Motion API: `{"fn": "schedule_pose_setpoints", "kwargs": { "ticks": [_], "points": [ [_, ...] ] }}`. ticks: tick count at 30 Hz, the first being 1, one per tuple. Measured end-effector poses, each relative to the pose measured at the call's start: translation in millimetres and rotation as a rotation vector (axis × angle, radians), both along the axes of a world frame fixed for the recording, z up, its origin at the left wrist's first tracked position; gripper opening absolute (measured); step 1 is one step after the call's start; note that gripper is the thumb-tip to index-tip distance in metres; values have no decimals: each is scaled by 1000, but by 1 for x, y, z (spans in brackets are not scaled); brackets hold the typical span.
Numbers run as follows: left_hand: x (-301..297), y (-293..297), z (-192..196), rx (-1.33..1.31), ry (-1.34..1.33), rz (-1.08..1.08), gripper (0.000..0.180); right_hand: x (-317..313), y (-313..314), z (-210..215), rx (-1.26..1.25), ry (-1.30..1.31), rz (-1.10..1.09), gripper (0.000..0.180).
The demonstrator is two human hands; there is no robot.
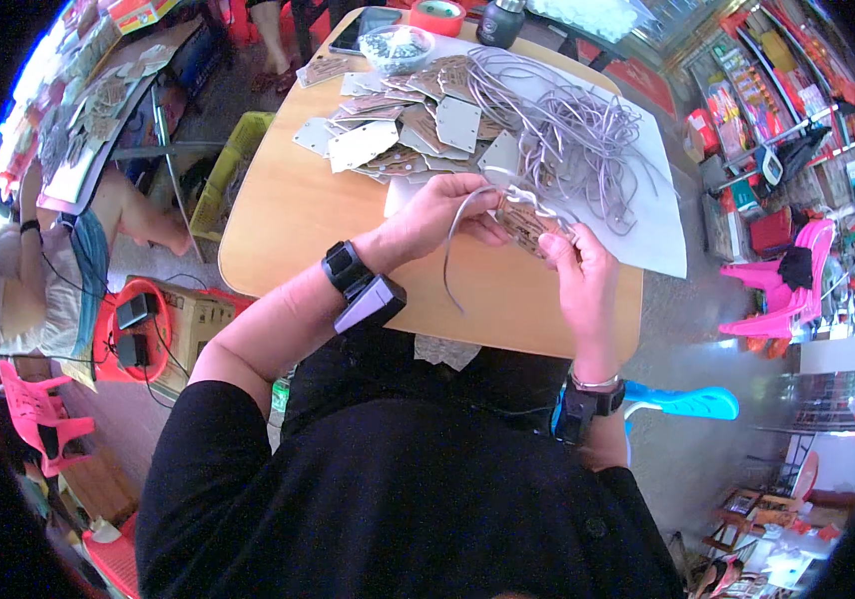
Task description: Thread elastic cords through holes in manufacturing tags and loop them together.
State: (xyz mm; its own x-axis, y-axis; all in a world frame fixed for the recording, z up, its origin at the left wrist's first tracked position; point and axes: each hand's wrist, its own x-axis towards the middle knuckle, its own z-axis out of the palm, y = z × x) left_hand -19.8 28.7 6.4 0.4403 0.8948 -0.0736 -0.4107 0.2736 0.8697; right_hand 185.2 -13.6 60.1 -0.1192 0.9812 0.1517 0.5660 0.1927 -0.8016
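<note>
Desk point(293, 215): card pile point(426, 125); right of pile, grey cords point(582, 125); near pile, brown card point(521, 224), left hand point(442, 215), right hand point(583, 272), both grips closed on it.

Worn attire, as I see it: a black short-sleeved top point(418, 479), with a small round dark mark point(595, 526) at the right of the chest. Left wrist: a black strap point(345, 266) bearing a block-shaped grey-and-black unit point(373, 304). Right wrist: a slim metallic bangle point(595, 383) beside a black strapped unit point(575, 414) with blue edging. Left hand point(439, 218) and right hand point(580, 268): bare.
</note>
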Motion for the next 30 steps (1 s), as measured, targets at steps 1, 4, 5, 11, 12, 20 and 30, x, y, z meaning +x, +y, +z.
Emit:
{"fn": "schedule_pose_setpoints", "kwargs": {
  "ticks": [1, 4, 5, 11, 12, 20, 30],
  "points": [
    [2, -1, 1, 3, 9, -16, 28, 4, 4, -8, 63, 32, -25, 22],
    [5, -5, 6, 278, 198, 53, 29, 8, 1, -13, 178, -145, -41, 23],
    [5, -4, 8, 269, 276, 108, 27, 8, -1, -17, 178, -135, -58, 23],
    [6, -5, -1, 331, 330, 206, 22, 1, -15, -19, -59, -99, 26, 23],
    [5, -4, -2, 306, 342, 253, 22, -1, -19, -16, -60, -94, 25, 23],
    [3, -8, 1, 167, 160, 221, 26, -4, -34, -12, 610, -318, 226, 24],
    [5, -9, -3, 241, 111, -151, 33, 2, -38, -35, 321, -24, -20, 25]
  ]
}}
